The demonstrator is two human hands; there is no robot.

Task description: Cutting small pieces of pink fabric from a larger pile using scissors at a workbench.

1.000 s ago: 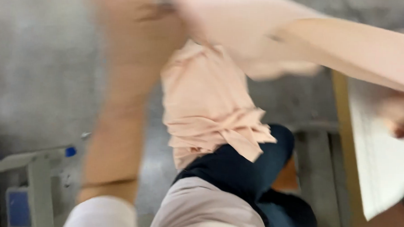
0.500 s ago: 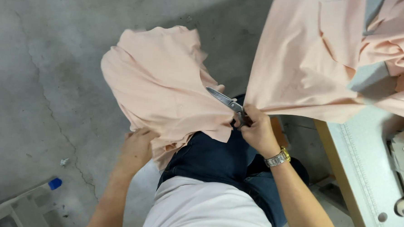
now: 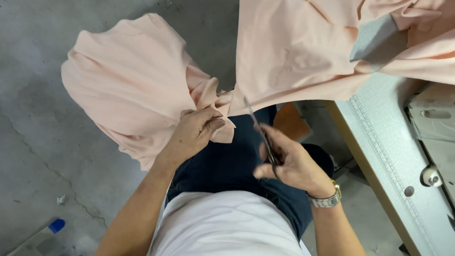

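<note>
Pale peach fabric (image 3: 132,83) hangs over my lap and spreads onto the sewing table as a second piece (image 3: 302,44). My left hand (image 3: 194,131) pinches the fabric where the two pieces join, just above my knees. My right hand (image 3: 292,164) holds small metal scissors (image 3: 260,132), blades pointing up toward the join and close to the cloth. A metal watch (image 3: 326,199) sits on my right wrist. I am seated, in dark jeans and a white shirt.
A grey sewing table (image 3: 385,150) with a wooden edge runs along the right, with part of a sewing machine (image 3: 442,132) on it. Grey concrete floor (image 3: 33,135) lies to the left. A pale object with a blue tip (image 3: 54,225) lies at the bottom left.
The scissors have drawn back from the fabric join toward my lap. My left hand has moved up to grip the cloth at the join.
</note>
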